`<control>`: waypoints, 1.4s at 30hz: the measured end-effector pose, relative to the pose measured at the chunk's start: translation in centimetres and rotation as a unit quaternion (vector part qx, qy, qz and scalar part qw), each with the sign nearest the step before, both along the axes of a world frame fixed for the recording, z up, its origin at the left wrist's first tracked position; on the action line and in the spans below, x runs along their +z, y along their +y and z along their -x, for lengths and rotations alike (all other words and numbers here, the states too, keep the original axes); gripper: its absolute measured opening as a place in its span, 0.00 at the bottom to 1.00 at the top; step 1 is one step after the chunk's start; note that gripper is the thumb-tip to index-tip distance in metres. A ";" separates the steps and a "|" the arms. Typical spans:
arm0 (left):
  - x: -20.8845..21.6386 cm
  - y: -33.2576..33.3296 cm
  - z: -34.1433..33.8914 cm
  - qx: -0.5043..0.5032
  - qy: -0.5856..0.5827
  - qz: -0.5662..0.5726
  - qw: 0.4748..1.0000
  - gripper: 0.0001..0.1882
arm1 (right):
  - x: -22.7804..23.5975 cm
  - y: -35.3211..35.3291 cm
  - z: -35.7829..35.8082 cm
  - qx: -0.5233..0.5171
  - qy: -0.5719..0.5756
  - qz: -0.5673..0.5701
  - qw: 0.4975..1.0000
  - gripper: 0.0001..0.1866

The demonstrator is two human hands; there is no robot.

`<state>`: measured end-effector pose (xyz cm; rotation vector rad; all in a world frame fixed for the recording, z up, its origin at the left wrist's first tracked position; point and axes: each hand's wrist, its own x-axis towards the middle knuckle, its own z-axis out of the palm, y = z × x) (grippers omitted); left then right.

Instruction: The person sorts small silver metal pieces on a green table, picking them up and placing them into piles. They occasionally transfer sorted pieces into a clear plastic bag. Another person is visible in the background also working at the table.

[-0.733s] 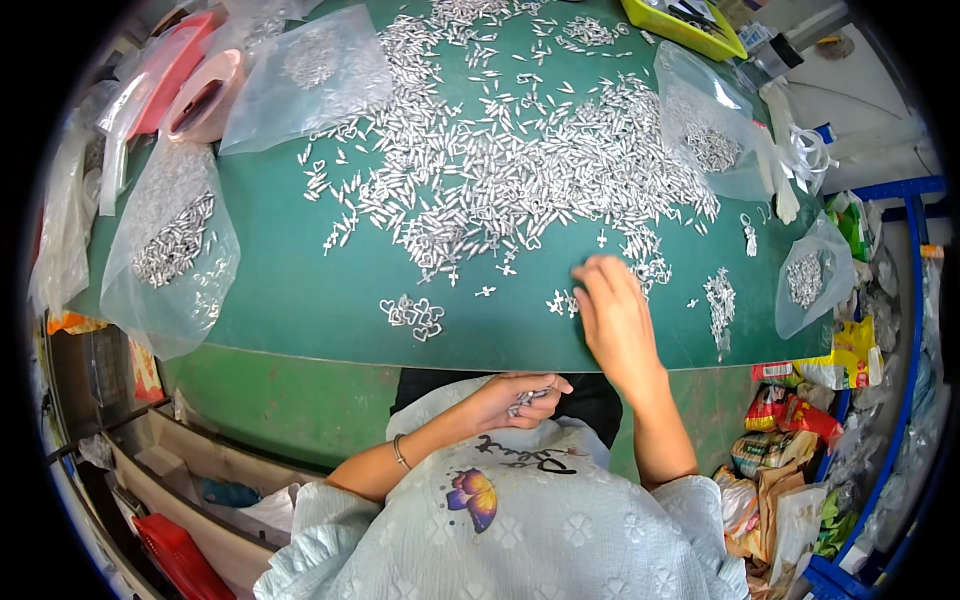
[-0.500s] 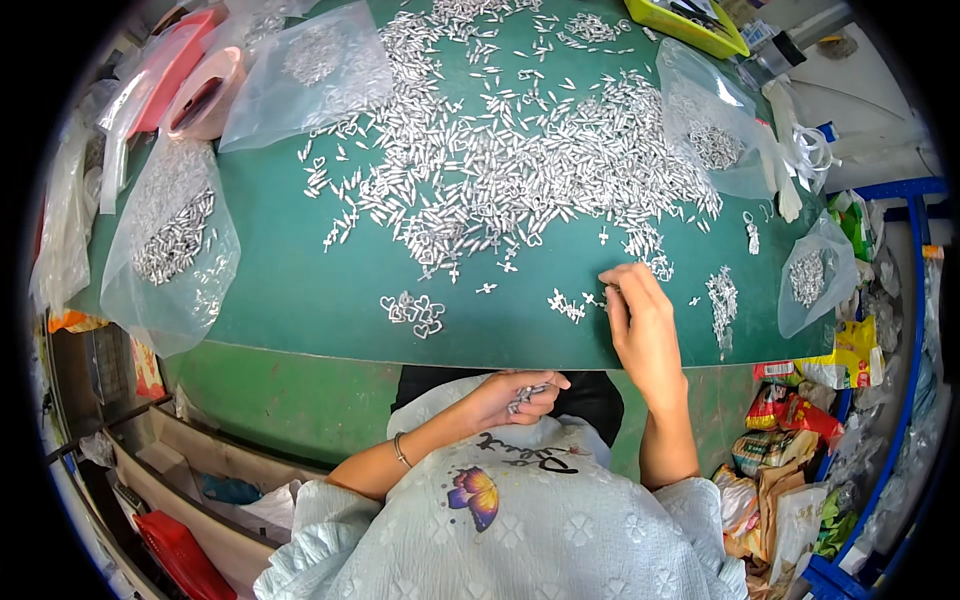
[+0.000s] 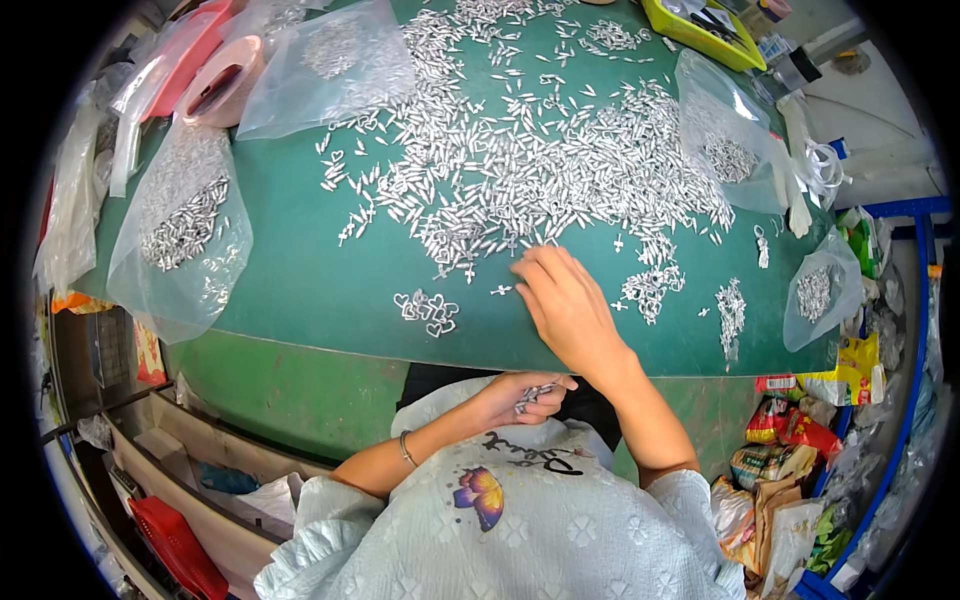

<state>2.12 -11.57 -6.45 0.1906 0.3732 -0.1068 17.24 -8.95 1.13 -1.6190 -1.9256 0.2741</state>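
Observation:
My left hand (image 3: 522, 398) is held at my lap, below the table edge. Its fingers are curled around several small silver metal pieces (image 3: 533, 398) that show in the palm. Over the green table, my right hand (image 3: 572, 312) reaches to the front edge of a wide pile of silver pendant-like pieces (image 3: 560, 165). Its fingers bend downward with thumb and forefinger apart, and I see nothing held between them. Just left of the fingertips lies a single cross-shaped piece (image 3: 501, 290). Farther left is a small group of heart-shaped pieces (image 3: 428, 312). The hand hides the table beneath it.
Small clusters of pieces (image 3: 652, 290) lie right of my hand, with another (image 3: 731, 312) farther right. Clear bags (image 3: 185, 225) of pieces flank the pile, one smaller bag (image 3: 818, 290) at the right edge. A yellow tray (image 3: 715, 40) and a pink bowl (image 3: 228, 80) stand farther back.
My right hand has moved left, from the cross-shaped pieces to the pile's front edge. A cluster on the right is now uncovered. My left hand stays at my lap, and the view has shifted slightly.

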 end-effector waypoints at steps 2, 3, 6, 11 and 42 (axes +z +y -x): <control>0.3 0.2 0.1 -0.002 0.012 -0.008 1.000 0.14 | 0.2 -1.5 -0.7 0.016 0.018 0.046 0.999 0.10; 0.2 0.2 0.2 0.000 0.014 -0.003 1.000 0.14 | 0.8 -2.4 -0.9 0.021 0.025 0.076 0.997 0.10; 0.0 0.1 0.3 -0.001 0.017 0.007 1.000 0.14 | 1.8 -2.4 -0.6 0.027 0.066 0.091 0.993 0.09; 0.3 0.3 -0.2 -0.018 -0.001 0.011 1.000 0.14 | 0.4 -0.4 0.4 0.061 0.015 0.036 0.997 0.09; -1.0 0.2 0.3 0.022 0.022 -0.011 0.999 0.14 | 1.1 0.0 -0.7 0.002 -0.082 0.022 0.996 0.06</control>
